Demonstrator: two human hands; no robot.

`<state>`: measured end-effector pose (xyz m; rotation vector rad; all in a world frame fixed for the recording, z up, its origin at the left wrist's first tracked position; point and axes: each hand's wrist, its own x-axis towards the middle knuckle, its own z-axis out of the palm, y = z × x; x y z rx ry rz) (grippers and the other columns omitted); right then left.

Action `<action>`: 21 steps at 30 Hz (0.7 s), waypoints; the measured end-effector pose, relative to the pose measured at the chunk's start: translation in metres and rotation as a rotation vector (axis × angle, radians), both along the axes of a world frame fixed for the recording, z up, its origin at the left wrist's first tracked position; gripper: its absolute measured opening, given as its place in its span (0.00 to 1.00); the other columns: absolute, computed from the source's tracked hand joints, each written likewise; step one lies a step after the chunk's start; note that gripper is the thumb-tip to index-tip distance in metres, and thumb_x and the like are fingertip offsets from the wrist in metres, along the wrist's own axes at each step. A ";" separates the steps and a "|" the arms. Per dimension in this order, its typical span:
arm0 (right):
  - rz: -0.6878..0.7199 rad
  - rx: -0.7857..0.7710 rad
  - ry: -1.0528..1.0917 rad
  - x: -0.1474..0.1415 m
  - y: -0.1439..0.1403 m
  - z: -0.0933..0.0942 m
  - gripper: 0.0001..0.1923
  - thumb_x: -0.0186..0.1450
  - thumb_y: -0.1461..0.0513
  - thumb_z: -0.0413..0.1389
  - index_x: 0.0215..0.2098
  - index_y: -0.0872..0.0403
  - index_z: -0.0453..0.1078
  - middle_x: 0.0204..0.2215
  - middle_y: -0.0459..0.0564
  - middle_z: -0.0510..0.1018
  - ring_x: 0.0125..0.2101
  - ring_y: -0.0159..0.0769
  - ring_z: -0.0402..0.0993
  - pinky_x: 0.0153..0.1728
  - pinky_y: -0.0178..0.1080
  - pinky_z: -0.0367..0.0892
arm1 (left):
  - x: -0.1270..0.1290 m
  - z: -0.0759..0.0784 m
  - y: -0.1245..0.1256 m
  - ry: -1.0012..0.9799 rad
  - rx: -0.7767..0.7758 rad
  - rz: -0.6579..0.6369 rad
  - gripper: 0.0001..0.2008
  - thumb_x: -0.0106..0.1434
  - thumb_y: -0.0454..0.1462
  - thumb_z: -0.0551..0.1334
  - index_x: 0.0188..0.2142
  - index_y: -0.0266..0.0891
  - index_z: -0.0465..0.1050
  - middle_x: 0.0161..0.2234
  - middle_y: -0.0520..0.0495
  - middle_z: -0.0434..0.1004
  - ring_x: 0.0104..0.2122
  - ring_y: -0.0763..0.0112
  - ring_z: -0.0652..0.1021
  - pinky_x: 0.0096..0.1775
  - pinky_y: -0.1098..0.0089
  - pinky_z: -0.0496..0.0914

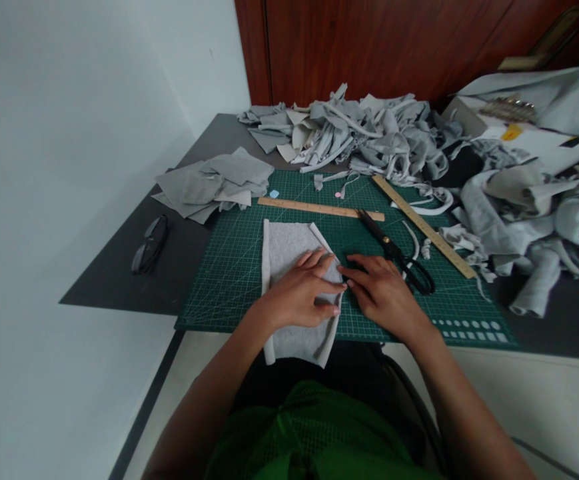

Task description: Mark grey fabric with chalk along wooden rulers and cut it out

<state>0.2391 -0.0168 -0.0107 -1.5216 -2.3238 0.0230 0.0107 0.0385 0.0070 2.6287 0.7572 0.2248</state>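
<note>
A light grey fabric piece point(289, 243) lies on the green cutting mat point(229, 280), with its left and right edges curled into narrow rolls. Its lower end hangs past the mat's front edge. My left hand point(299, 293) rests flat on the cloth with fingers spread, thumb and index reaching the right rolled edge. From the other side, my right hand point(382, 290) has thumb and index closed at that same edge; the exact grip is partly hidden. Black-handled scissors point(394, 250) lie just beyond my right hand. A wooden ruler point(319, 207) lies behind the cloth.
A second ruler point(424, 227) slants across the mat's right side. Stacked grey cloth pieces point(219, 177) lie back left, near glasses point(150, 245). A large heap of fabric scraps point(364, 130) lines the back. More scraps point(539, 220) and a white box point(544, 143) stand right.
</note>
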 end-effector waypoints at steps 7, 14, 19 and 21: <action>0.129 -0.076 0.083 0.002 -0.006 0.010 0.15 0.74 0.63 0.52 0.53 0.55 0.79 0.55 0.61 0.78 0.54 0.53 0.72 0.55 0.57 0.69 | 0.005 0.019 -0.038 0.120 -0.054 0.038 0.35 0.61 0.53 0.71 0.64 0.45 0.72 0.74 0.35 0.52 0.73 0.35 0.51 0.70 0.39 0.50; 0.027 -0.029 0.224 -0.008 0.001 -0.007 0.10 0.74 0.60 0.55 0.40 0.51 0.78 0.48 0.56 0.80 0.48 0.50 0.75 0.51 0.53 0.69 | 0.005 0.024 -0.042 0.063 -0.045 0.061 0.31 0.65 0.48 0.69 0.63 0.40 0.68 0.66 0.34 0.66 0.69 0.44 0.63 0.68 0.46 0.59; -0.036 -0.038 0.255 -0.012 0.001 -0.013 0.05 0.72 0.60 0.59 0.43 0.50 0.78 0.46 0.55 0.80 0.47 0.50 0.75 0.48 0.52 0.68 | 0.002 0.021 -0.015 0.008 -0.008 0.169 0.11 0.75 0.39 0.57 0.52 0.36 0.72 0.48 0.41 0.80 0.52 0.57 0.78 0.56 0.56 0.72; -0.041 -0.038 0.237 -0.014 0.000 -0.012 0.07 0.72 0.61 0.58 0.45 0.50 0.78 0.47 0.55 0.79 0.48 0.50 0.74 0.49 0.52 0.68 | 0.002 0.016 -0.006 0.010 0.069 0.119 0.09 0.75 0.34 0.56 0.49 0.38 0.74 0.48 0.44 0.80 0.53 0.58 0.76 0.56 0.56 0.71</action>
